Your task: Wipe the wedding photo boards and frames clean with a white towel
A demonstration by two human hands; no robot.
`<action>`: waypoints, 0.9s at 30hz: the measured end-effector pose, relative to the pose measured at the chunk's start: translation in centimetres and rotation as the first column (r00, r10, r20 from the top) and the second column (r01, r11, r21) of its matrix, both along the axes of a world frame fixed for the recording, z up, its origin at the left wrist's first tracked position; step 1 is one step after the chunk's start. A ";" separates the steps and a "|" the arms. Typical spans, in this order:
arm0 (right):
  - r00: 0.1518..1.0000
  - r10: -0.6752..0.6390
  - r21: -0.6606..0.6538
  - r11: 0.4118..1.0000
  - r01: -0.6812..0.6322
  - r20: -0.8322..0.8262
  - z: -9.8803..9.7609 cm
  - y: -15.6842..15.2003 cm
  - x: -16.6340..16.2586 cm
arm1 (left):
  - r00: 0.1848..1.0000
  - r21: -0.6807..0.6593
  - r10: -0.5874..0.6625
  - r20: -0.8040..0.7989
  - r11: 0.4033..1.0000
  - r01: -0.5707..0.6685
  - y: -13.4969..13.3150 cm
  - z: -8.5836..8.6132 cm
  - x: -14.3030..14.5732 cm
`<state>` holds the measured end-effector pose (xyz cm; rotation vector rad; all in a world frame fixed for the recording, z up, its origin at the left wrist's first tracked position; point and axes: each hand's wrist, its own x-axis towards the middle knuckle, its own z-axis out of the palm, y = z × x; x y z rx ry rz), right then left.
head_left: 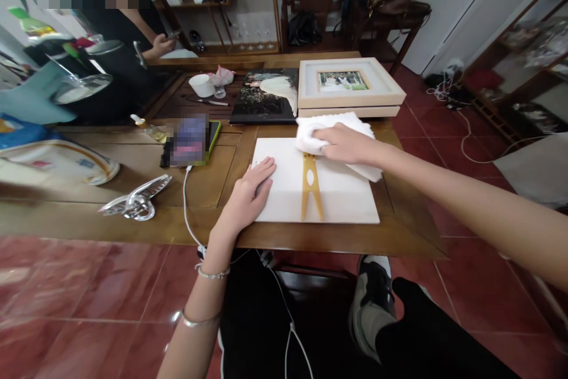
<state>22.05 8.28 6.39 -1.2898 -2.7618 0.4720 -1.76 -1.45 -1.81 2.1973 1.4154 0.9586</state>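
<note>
A white board (275,201) lies flat near the front edge of the wooden table. On it is a flat yellow piece or printed shape (309,187) with two prongs and a white oval gap; I cannot tell which. My left hand (252,193) rests on the board's left edge with its fingers stretched out. My right hand (344,142) grips a bunched white cloth (310,133), perhaps a thick paper towel, pressed on the board's upper right part. The cloth spreads out behind and below that hand and hides the top of the yellow shape.
Behind the board are a pale framed photo (352,80) and a dark glossy picture panel (266,95). At left lie a phone (190,141) on a white cable, a dropper bottle (148,129) and a silver hair claw (138,198). Another person's hand (162,46) holds a phone across the table.
</note>
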 end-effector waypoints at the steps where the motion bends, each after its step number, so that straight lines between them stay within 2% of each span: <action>1: 0.999 -0.034 0.005 0.999 0.034 -0.004 -0.2 -0.1 1.3 | 1.000 0.000 0.001 -0.003 1.000 -0.001 0.0 0.0 0.0; 4: 0.998 -0.059 0.032 0.998 0.060 -0.009 -0.8 -0.9 3.9 | 1.000 0.004 0.008 -0.012 1.000 -0.008 -0.1 0.2 0.1; 8: 0.999 -0.011 0.041 0.999 0.009 0.050 -0.9 -3.7 4.8 | 1.000 0.003 0.020 -0.013 1.000 -0.020 -0.1 0.2 0.1; 12: 0.994 -0.012 -0.074 0.997 0.020 0.108 0.7 -8.8 4.8 | 1.000 -0.003 0.019 -0.016 1.000 -0.019 -0.1 0.1 0.0; 15: 0.992 0.060 -0.206 0.978 -0.037 0.107 2.4 -12.6 4.9 | 1.000 -0.005 0.024 -0.020 1.000 -0.024 -0.1 0.1 0.1; 18: 0.986 0.138 -0.286 0.952 -0.107 0.090 3.5 -14.1 5.2 | 0.999 -0.002 0.022 -0.027 1.000 -0.022 -0.2 0.2 0.0; 21: 0.982 0.084 -0.284 0.958 -0.034 0.166 3.2 -12.5 5.4 | 0.999 -0.009 -0.002 -0.049 1.000 0.001 -0.2 0.2 0.0; 23: 0.979 0.044 -0.239 0.971 0.005 0.200 2.5 -10.0 5.5 | 0.998 -0.015 -0.011 -0.057 1.000 0.010 -0.2 0.3 0.0; 27: 0.992 0.023 -0.124 0.992 -0.008 0.121 1.0 -4.1 5.1 | 0.999 -0.016 -0.008 -0.050 1.000 0.008 -0.1 0.2 0.0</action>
